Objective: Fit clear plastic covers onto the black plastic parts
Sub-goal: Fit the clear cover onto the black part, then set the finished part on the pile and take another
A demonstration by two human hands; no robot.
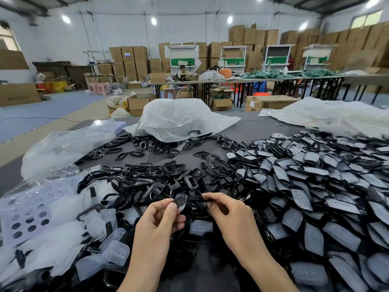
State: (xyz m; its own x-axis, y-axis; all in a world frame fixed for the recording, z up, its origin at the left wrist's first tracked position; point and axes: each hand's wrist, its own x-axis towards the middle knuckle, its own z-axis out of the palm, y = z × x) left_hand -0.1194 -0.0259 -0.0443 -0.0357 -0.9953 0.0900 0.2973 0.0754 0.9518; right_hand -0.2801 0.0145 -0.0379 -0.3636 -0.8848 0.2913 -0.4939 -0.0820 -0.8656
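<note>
My left hand (163, 216) pinches a small clear plastic cover (181, 201) between thumb and fingers, just above the table. My right hand (227, 209) pinches a thin black plastic part (199, 200) that reaches left toward the cover. The two pieces meet between my hands. Under them lies a heap of loose black frames (147, 186). Clear covers (114, 251) lie scattered at the lower left. A big pile of black parts with covers fitted (311, 180) fills the right side.
The grey table (248, 127) holds crumpled clear plastic bags (179, 119) at the back and left, and perforated clear sheets (27, 213) at the left. Cardboard boxes, long tables and a seated person (182, 71) stand far behind.
</note>
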